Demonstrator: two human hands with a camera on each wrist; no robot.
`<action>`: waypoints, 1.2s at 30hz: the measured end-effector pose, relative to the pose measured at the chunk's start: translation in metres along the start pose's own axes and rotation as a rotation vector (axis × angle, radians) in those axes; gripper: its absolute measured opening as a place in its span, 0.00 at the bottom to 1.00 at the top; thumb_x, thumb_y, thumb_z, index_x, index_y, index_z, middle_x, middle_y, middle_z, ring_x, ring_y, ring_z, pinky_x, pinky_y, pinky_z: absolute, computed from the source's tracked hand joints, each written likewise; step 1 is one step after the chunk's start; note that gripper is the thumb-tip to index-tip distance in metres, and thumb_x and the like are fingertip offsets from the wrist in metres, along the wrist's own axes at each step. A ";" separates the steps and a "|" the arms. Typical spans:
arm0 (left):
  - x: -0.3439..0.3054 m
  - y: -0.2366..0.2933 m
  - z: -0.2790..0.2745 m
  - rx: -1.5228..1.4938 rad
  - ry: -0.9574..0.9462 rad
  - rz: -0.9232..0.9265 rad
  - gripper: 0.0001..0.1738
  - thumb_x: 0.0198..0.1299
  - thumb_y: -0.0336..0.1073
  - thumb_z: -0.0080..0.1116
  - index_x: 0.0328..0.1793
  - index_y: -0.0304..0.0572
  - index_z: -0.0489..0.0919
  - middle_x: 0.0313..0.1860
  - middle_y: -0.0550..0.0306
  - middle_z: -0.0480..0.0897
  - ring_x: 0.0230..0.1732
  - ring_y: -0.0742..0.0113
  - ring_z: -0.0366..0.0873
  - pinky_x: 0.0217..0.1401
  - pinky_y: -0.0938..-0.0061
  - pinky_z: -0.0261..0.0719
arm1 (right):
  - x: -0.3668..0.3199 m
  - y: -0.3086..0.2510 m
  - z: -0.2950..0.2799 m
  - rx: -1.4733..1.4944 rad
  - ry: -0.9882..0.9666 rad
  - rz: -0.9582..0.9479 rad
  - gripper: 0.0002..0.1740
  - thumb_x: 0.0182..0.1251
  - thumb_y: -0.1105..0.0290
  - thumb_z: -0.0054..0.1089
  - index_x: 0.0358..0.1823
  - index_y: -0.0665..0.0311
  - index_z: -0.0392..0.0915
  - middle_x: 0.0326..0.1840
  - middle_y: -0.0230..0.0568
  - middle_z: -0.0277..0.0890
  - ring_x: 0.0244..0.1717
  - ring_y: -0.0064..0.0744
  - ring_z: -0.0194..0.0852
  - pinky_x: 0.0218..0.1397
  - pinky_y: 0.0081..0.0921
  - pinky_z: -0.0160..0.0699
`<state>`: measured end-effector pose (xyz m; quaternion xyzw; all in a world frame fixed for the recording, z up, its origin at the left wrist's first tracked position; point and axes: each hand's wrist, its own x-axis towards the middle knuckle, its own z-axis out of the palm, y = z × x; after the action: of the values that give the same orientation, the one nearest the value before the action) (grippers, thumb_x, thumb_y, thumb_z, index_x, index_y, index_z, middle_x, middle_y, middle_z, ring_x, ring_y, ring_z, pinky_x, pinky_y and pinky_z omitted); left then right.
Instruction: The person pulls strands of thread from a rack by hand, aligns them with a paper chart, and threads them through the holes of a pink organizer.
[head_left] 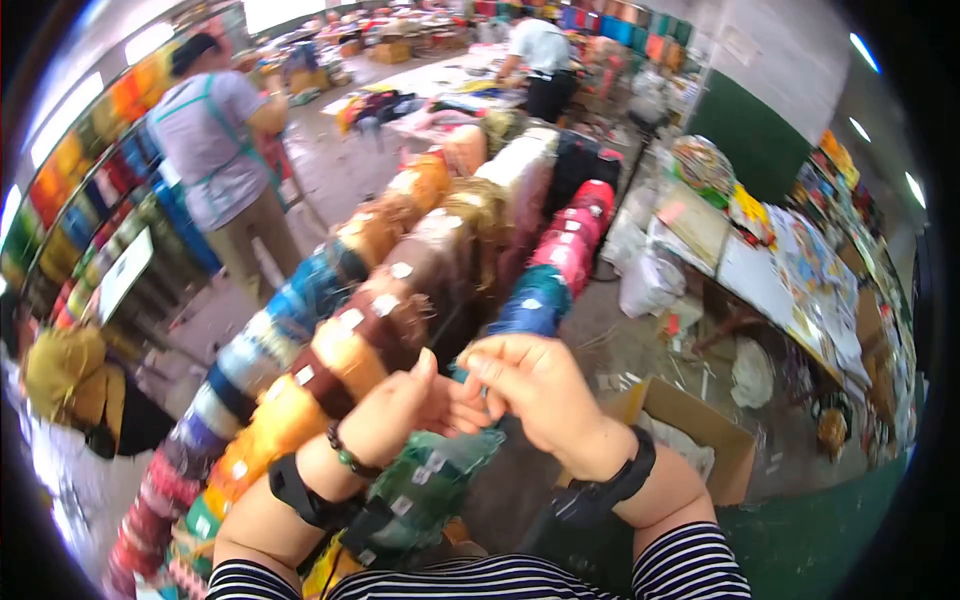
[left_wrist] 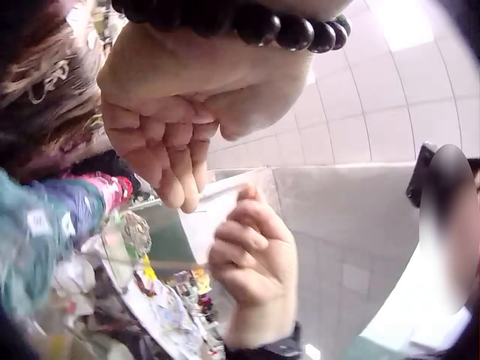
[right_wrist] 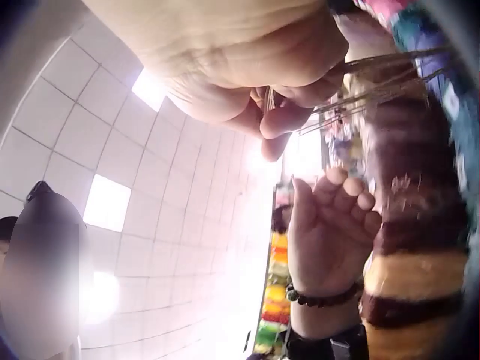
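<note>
Right hand (head_left: 540, 390) closed, thumb and fingers pinching thin strands (right_wrist: 390, 59); strands stretch from fingertips toward coloured bundles (head_left: 530, 300), far ends unclear. Left hand (head_left: 410, 400) near, fingers loosely bent, nothing seen in grasp. Best handling, probably: light, even tension, left fingers guiding strands clear of green bundle (head_left: 430, 485) below; jerking could snag or snap them.

An open cardboard box (head_left: 735, 458) stands right; a person (head_left: 208, 140) stands upper left.
</note>
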<state>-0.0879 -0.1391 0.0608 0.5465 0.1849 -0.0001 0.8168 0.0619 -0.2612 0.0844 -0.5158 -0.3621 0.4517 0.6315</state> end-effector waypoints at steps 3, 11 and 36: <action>-0.062 -0.029 0.007 -0.225 0.094 0.125 0.38 0.69 0.69 0.26 0.44 0.42 0.76 0.43 0.60 0.79 0.53 0.65 0.76 0.62 0.66 0.71 | -0.030 0.015 0.066 -0.190 -0.051 -0.041 0.11 0.68 0.73 0.57 0.48 0.72 0.79 0.33 0.39 0.83 0.34 0.22 0.81 0.38 0.20 0.80; -0.240 -0.069 -0.002 -0.524 0.048 0.278 0.29 0.73 0.60 0.34 0.52 0.41 0.75 0.35 0.68 0.71 0.42 0.73 0.70 0.63 0.68 0.68 | -0.111 0.028 0.213 -0.447 -0.290 -0.327 0.11 0.64 0.77 0.58 0.46 0.72 0.80 0.38 0.46 0.83 0.36 0.30 0.83 0.41 0.23 0.79; -0.721 -0.251 0.037 -0.239 1.123 0.712 0.20 0.67 0.30 0.52 0.63 0.33 0.74 0.44 0.53 0.84 0.43 0.70 0.82 0.51 0.75 0.80 | -0.300 0.107 0.597 -0.507 -1.014 -0.169 0.14 0.67 0.66 0.60 0.44 0.71 0.83 0.37 0.40 0.81 0.41 0.23 0.77 0.46 0.22 0.75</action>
<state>-0.7996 -0.4190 0.0672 0.3970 0.3886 0.5737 0.6018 -0.6089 -0.3442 0.1045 -0.3392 -0.7568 0.4896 0.2693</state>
